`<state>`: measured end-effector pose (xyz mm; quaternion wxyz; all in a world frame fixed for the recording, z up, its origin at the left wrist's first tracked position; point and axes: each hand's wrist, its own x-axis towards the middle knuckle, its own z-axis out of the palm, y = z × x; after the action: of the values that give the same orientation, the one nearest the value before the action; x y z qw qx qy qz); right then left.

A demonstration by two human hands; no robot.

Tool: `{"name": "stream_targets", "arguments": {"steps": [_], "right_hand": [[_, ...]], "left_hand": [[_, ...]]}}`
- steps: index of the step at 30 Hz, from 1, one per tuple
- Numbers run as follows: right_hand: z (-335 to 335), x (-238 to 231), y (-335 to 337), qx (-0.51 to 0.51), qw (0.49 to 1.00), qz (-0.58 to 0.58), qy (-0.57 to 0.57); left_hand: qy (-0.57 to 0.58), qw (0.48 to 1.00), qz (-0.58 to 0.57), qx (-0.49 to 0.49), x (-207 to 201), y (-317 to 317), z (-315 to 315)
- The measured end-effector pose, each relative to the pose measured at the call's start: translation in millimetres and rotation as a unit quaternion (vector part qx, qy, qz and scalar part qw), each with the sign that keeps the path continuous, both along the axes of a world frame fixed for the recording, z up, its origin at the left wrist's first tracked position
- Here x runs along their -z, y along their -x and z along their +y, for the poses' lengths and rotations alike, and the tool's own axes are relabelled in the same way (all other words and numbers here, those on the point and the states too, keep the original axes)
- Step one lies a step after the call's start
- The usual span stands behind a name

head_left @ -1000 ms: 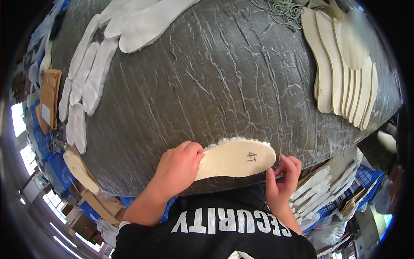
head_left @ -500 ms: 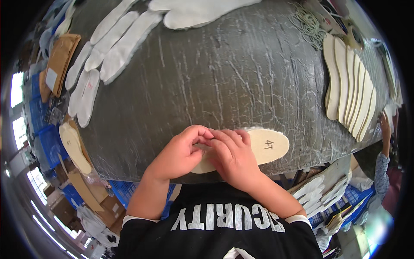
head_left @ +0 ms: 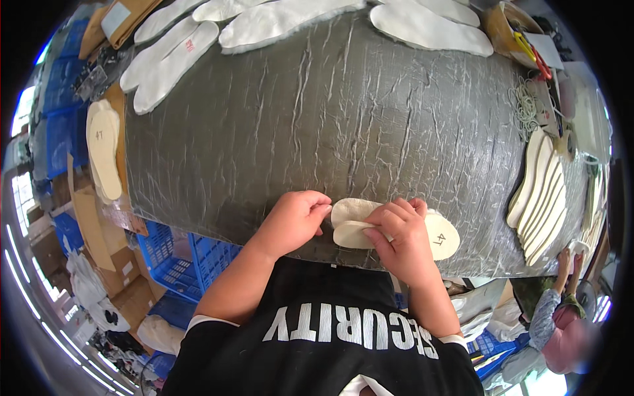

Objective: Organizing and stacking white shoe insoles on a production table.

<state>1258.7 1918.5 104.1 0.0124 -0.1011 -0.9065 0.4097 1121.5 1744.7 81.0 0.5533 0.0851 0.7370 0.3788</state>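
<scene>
My right hand is closed round a cream insole near the front edge of the dark table, thumb on the near side and fingers over the top. Its narrower end is lifted a little. Beneath it lies a second pale insole, whose fuzzy edge shows along the far side. My left hand is just left of the insoles, apart from them, thumb and fingertips pinched together. Whatever lies in that pinch, if anything, is too small to make out.
White fleece insoles line the table's far side. A fanned row of cream insoles lies at right, near a coil of cord and scissors. Another insole stack is at left. Blue crates stand below; a co-worker is at lower right.
My hands were close together over the insole; the left has drawn away leftward in a pinch. The right has shifted rightward, gripping the insole, whose narrow end now shows apart from the one below.
</scene>
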Motion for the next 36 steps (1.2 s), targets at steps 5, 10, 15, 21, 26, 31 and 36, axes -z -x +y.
{"name": "stream_targets", "arguments": {"steps": [5, 10, 15, 21, 26, 31, 36], "right_hand": [[-2, 6, -2, 0.069, 0.994, -0.025, 0.084], [-4, 10, -3, 0.110, 0.988, -0.022, 0.106], [-4, 14, -5, 0.132, 0.983, -0.013, 0.124], [-5, 18, -8, 0.162, 0.977, -0.001, 0.141], [-5, 20, -10, 0.182, 0.974, 0.002, 0.132], [-6, 21, -12, 0.174, 0.975, 0.010, 0.140], [-5, 21, -12, 0.165, 0.978, 0.016, 0.124]], "left_hand": [[-0.049, 0.984, 0.141, 0.101, 8, -3, -1], [-0.164, 0.985, 0.057, 0.025, 12, -9, -7], [-0.175, 0.985, -0.012, 0.007, 11, -9, -3], [-0.174, 0.979, -0.105, -0.028, -1, -10, 3], [-0.172, 0.980, -0.100, -0.017, -5, -10, 6], [-0.199, 0.976, -0.090, -0.016, -8, -11, 6], [-0.178, 0.980, -0.091, -0.013, -11, -12, 7]]}}
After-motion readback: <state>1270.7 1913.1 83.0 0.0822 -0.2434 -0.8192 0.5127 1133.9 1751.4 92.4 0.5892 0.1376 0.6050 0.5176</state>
